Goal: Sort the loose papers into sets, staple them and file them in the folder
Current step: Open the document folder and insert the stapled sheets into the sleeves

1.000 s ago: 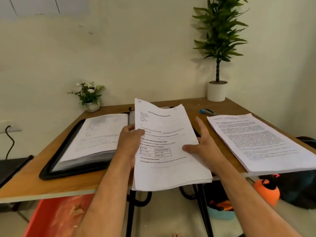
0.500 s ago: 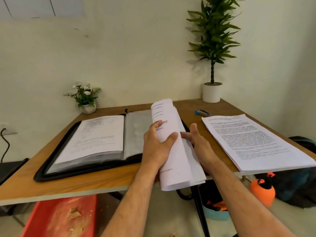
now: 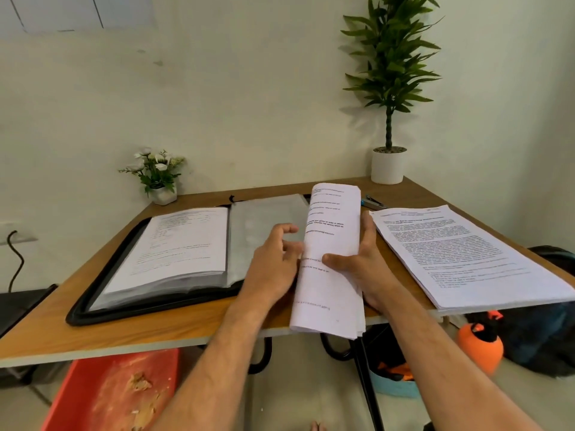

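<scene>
A set of printed papers [image 3: 331, 262], folded lengthwise, stands over the table's front edge. My right hand [image 3: 361, 265] grips it from the right, thumb across its front. My left hand [image 3: 273, 262] is at its left edge with loosely curled fingers touching the sheets. To the left lies the black folder [image 3: 93, 303], open, with filed papers [image 3: 183, 244] on its left half and an empty clear sleeve [image 3: 264, 225] on its right half. The stack of loose papers [image 3: 460, 253] lies at the right. A blue stapler [image 3: 371, 202] rests behind the folded set.
The wooden table [image 3: 155, 331] stands against a white wall. A small flower pot [image 3: 161, 194] and a tall potted plant [image 3: 388, 164] are at the back. Below are a red bin [image 3: 109, 393], an orange object [image 3: 479, 346] and a dark bag [image 3: 547, 331].
The paper set was flat in both hands, then got folded lengthwise. My left hand let go of it and my right hand took hold of it from the right.
</scene>
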### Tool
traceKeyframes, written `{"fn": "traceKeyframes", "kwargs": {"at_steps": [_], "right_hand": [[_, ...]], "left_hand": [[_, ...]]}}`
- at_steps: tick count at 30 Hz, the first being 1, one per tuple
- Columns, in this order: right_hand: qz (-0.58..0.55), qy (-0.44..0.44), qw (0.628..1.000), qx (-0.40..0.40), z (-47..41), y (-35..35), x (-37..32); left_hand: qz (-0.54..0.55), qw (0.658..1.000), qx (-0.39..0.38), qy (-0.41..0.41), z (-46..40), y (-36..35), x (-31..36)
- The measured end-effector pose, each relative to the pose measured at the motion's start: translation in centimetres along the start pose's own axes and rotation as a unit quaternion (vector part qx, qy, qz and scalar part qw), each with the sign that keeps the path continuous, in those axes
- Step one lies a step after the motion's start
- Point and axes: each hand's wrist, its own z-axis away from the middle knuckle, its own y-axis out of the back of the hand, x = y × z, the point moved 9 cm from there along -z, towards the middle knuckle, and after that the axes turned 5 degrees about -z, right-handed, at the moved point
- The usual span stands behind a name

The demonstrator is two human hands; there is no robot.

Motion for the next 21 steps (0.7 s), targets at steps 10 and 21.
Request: {"fn": "traceKeyframes", "kwargs": {"at_steps": [10, 21], "right_hand": [[-0.054, -0.032, 0.996, 0.056, 0.3, 1.0, 0.5], [-0.077, -0.02, 0.994, 0.076, 0.3, 1.7, 0.4]], "left_hand": [[-0.365, 0.926, -0.065, -0.076, -0.5, 2.9, -1.6], [-0.083, 0.985, 0.149, -0.017, 0.2, 5.4, -4.7]]}}
